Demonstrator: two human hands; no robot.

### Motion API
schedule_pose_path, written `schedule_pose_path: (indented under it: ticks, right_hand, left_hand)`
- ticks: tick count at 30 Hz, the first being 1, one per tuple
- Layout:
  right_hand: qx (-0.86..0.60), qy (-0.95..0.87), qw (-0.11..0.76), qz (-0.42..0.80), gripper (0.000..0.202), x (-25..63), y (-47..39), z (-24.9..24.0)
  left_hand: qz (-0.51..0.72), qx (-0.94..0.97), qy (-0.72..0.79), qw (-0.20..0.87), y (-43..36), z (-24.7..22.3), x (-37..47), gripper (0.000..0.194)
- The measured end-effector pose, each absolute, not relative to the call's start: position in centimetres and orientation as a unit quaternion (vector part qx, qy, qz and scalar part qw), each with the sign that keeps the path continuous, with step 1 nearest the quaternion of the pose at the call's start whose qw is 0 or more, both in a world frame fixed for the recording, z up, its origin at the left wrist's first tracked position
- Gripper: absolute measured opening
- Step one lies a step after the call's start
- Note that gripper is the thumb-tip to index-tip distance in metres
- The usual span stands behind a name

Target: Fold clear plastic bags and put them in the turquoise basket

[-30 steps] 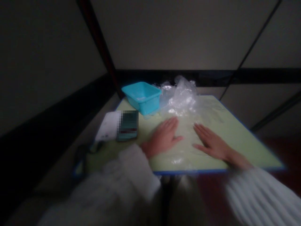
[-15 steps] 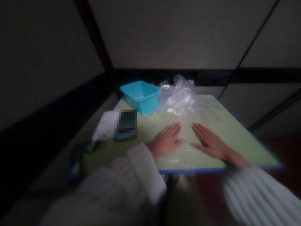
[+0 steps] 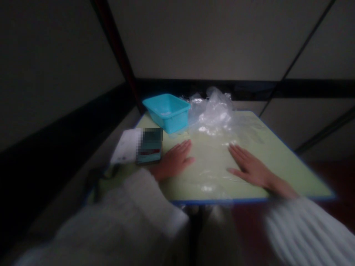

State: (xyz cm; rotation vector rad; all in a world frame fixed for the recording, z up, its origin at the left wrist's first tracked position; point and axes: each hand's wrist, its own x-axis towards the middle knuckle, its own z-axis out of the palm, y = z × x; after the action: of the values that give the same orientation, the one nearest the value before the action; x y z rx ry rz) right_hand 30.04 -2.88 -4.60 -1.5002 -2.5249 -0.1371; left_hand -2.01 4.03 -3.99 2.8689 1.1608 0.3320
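Observation:
Clear plastic film (image 3: 208, 162) lies spread over the yellow-green tabletop (image 3: 294, 177), and its crumpled part (image 3: 217, 111) rises at the back. My left hand (image 3: 175, 159) rests flat near the film's left side, thumb apart, just right of a dark phone-like device (image 3: 150, 146). On the film's right side my right hand (image 3: 251, 166) lies flat with fingers stretched out and thumb spread. Neither hand holds anything.
A turquoise basket (image 3: 174, 122) stands at the back left, beside the crumpled plastic. White paper (image 3: 126, 146) lies left of the device. A dark cord-like thing (image 3: 109, 173) is at the left edge. Walls rise behind and left.
My left hand has slid left across the tabletop, away from my right hand and towards the device. My right hand has stayed in nearly the same place.

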Motion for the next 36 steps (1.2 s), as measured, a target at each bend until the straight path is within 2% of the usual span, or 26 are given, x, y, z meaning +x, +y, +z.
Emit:
schedule_pose_path:
  ticks: [3,7,10,13,19,25,29,33,36]
  right_hand:
    - [-0.516,-0.850,0.102,-0.035,0.080,30.4,-3.0,-4.3]
    - [-0.538,-0.828,0.147,-0.053,0.078,29.8,-3.8,-2.4]
    - [-0.523,-0.833,0.174,-0.051,0.075,27.1,-4.7,-0.9]
    - [-0.474,-0.861,0.183,-0.029,0.079,23.7,-5.5,-0.9]
    - [-0.425,-0.895,0.132,-0.019,0.088,22.0,-6.6,-2.9]
    - [-0.417,-0.901,0.121,-0.014,0.088,23.2,-7.0,-2.5]
    - [-0.426,-0.897,0.116,-0.004,0.087,22.9,-6.9,-2.5]
    - [-0.435,-0.893,0.115,0.021,0.085,22.7,-6.8,-2.7]
    - [-0.439,-0.889,0.125,0.044,0.085,22.5,-6.7,-2.6]
  left_hand:
    - [0.111,0.921,0.373,0.010,4.1,-4.1,-2.3,0.060]
    - [0.112,0.920,0.375,0.006,4.1,-4.3,-2.2,0.061]
    - [0.107,0.920,0.377,0.004,4.1,-4.4,-2.1,0.063]
    - [0.107,0.919,0.381,0.001,4.2,-4.4,-2.0,0.063]
    - [0.090,0.919,0.384,0.002,3.8,-3.9,-1.8,0.063]
    - [0.101,0.917,0.386,0.007,3.9,-3.9,-1.8,0.065]
    - [0.117,0.906,0.407,-0.011,3.8,-3.0,-1.8,0.057]
    - [0.202,0.889,0.410,-0.028,1.4,-1.6,0.7,0.056]
    - [0.188,0.919,0.346,0.011,-1.4,-1.7,3.7,0.057]
